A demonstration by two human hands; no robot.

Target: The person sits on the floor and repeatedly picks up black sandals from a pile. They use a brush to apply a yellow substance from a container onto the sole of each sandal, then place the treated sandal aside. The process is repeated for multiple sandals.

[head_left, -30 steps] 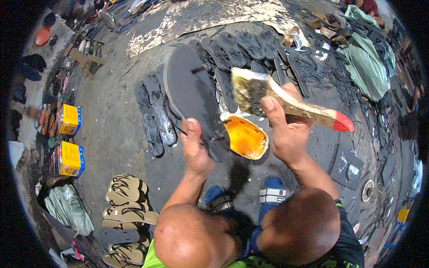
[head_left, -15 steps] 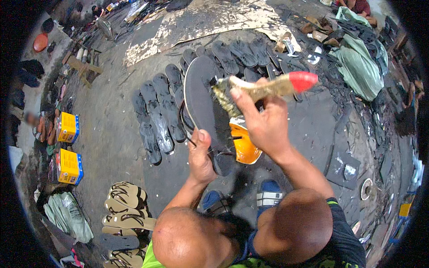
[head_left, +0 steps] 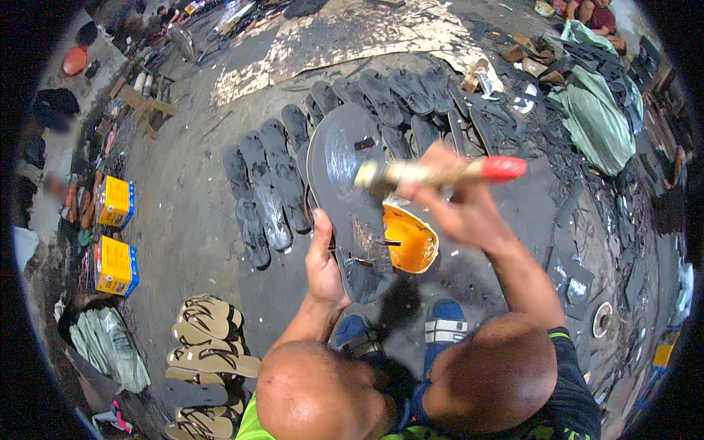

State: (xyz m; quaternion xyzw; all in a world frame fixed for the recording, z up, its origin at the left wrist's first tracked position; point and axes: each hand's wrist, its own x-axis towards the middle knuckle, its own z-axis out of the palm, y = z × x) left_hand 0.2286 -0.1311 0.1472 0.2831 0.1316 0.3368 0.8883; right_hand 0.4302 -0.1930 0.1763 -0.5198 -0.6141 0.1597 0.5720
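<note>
My left hand (head_left: 324,265) grips a dark flip-flop (head_left: 339,202) by its side, with the underside turned up and the strap plugs showing. A wet, shiny film lies on part of that sole. In my right hand (head_left: 466,202) is a paintbrush (head_left: 440,171) with a red-tipped handle, its bristles touching or just over the sole's middle. The brush and the right hand are a little blurred by motion. Below the sole's right edge stands an orange-yellow container (head_left: 414,238), partly hidden by the flip-flop.
Rows of dark soles (head_left: 271,183) lie on the floor ahead. Stacked beige flip-flops (head_left: 209,345) sit at the lower left, near two yellow boxes (head_left: 116,265). Green sacks (head_left: 598,121) and scraps lie at the right. A stained sheet (head_left: 352,37) covers the far floor.
The brush has moved left and down across the sole, from its right edge to its middle. The flip-flop's underside is turned more into view, with fresh shine on it.
</note>
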